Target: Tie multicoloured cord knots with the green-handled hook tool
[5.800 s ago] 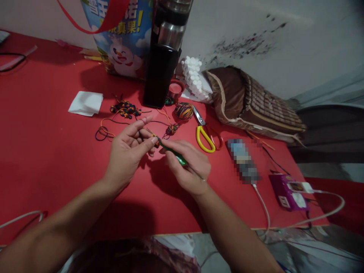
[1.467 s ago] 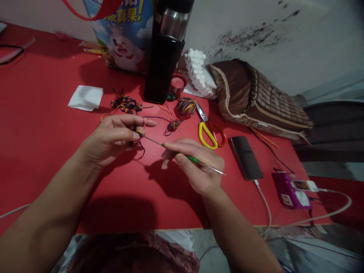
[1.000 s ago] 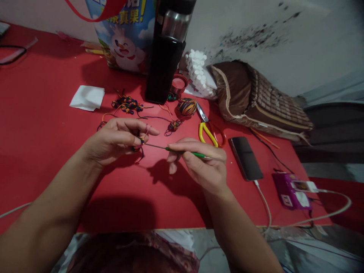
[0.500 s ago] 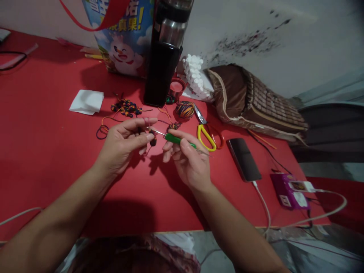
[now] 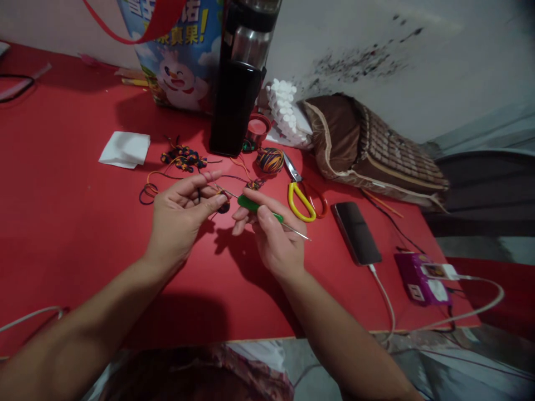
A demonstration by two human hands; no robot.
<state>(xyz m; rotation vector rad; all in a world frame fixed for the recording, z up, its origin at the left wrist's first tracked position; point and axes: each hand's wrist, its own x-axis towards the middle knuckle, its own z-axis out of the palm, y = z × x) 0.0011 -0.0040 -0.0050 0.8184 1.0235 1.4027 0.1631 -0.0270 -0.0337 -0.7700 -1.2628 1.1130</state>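
Observation:
Over the red table (image 5: 62,223), my left hand (image 5: 179,214) pinches a small multicoloured crocheted piece (image 5: 224,207) between thumb and fingers, with coloured yarn running over its forefinger. My right hand (image 5: 273,236) is closed on a green-handled crochet hook (image 5: 259,208). The hook's metal tip points left into the piece. The other metal end sticks out to the right past my fingers. The two hands are close together, almost touching.
Behind the hands lie a yarn ball (image 5: 270,160), finished crocheted bits (image 5: 184,159), yellow scissors (image 5: 298,197), a white tissue (image 5: 124,149), a black flask (image 5: 236,94), a printed bag (image 5: 175,55) and a brown cushion (image 5: 368,150). A phone (image 5: 356,231) and purple power strip (image 5: 420,278) lie right.
My right hand has moved left toward my left hand, pushing the hook's tip into the crocheted piece. The left hand has turned slightly and keeps its pinch.

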